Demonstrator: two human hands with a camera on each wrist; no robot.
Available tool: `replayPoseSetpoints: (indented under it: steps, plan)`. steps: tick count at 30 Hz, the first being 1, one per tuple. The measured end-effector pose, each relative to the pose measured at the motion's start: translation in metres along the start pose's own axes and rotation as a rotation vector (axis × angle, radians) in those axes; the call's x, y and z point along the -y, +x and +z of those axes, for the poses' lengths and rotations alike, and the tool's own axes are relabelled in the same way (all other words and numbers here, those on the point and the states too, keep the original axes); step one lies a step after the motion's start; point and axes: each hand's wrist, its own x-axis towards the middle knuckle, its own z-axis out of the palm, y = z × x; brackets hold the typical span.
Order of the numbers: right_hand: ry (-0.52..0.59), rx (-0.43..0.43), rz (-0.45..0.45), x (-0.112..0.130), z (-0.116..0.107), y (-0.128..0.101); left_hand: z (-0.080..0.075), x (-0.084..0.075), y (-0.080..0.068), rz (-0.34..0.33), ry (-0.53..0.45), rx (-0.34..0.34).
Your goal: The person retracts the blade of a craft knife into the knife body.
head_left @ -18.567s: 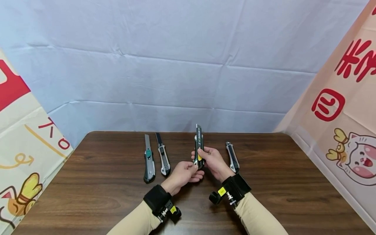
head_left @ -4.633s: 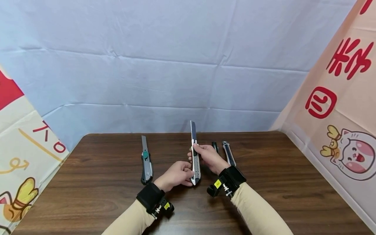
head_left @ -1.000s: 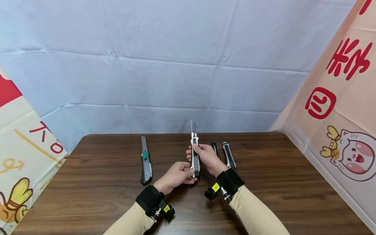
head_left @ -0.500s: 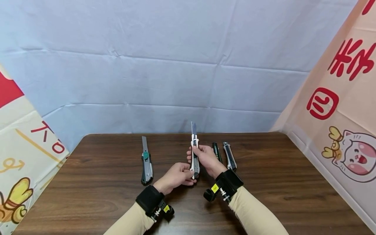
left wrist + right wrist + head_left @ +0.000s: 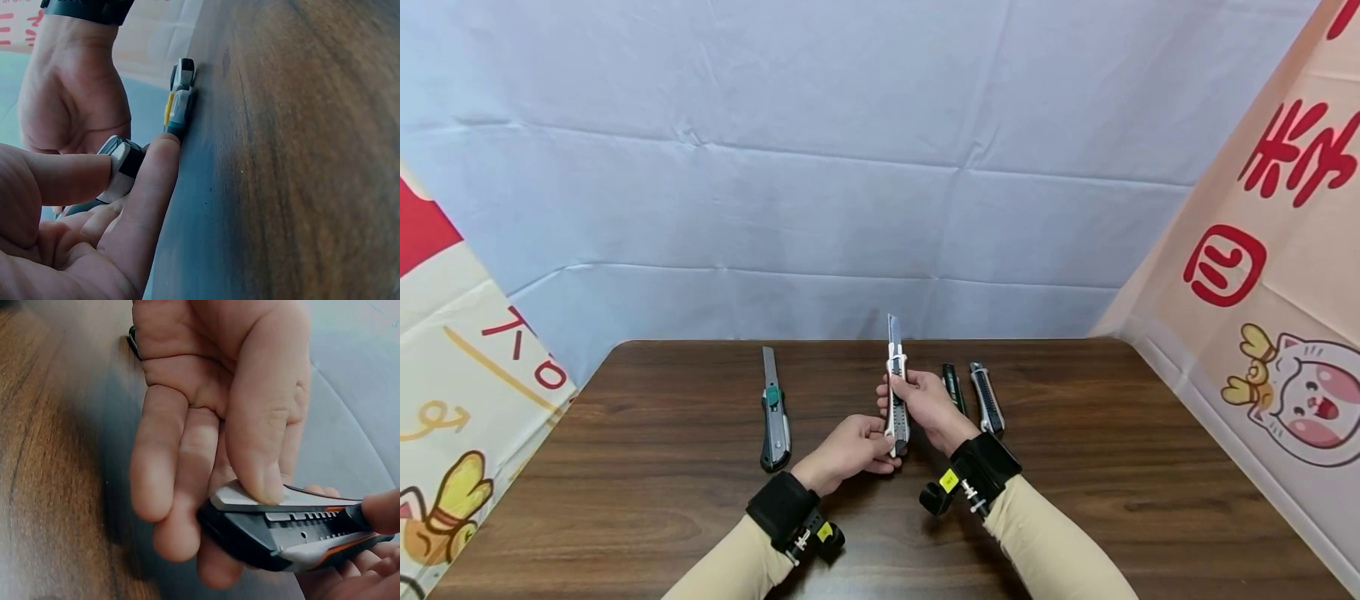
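Note:
A white-and-black utility knife [image 5: 897, 417] with orange trim is held above the table, its long blade [image 5: 894, 332] pointing to the back. My left hand [image 5: 850, 450] pinches the butt end between thumb and fingers. My right hand [image 5: 936, 412] grips the handle further up; in the right wrist view its thumb [image 5: 382, 512] lies on the black slider [image 5: 353, 517]. A dark utility knife [image 5: 952, 387], partly hidden by the right hand, and a grey-and-black one [image 5: 987, 398] lie just right of it. A grey utility knife [image 5: 775, 425] with a green slider and long blade lies on the left.
Everything lies on a brown wood-grain table [image 5: 625, 500]. A pale blue cloth [image 5: 820, 208] hangs behind it. Printed cloths [image 5: 1270, 375] stand at both sides.
Over the last second the blade tip has dropped slightly. Before that, the hands held the dark knife, now lying at right, and the present knife lay beside the green-slider one.

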Motion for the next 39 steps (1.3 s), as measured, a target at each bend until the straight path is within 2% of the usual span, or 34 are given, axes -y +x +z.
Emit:
replayPoseSetpoints:
  steps: [14, 39]
  plan:
    - [0.002, 0.03, -0.003, 0.003, -0.0009, -0.0046, 0.0026, -0.0067, -0.005, -0.013, 0.006, -0.007]
    - [0.02, 0.044, -0.009, 0.0011, 0.0008, -0.002, 0.0005, -0.0041, -0.0044, -0.017, 0.009, -0.009]
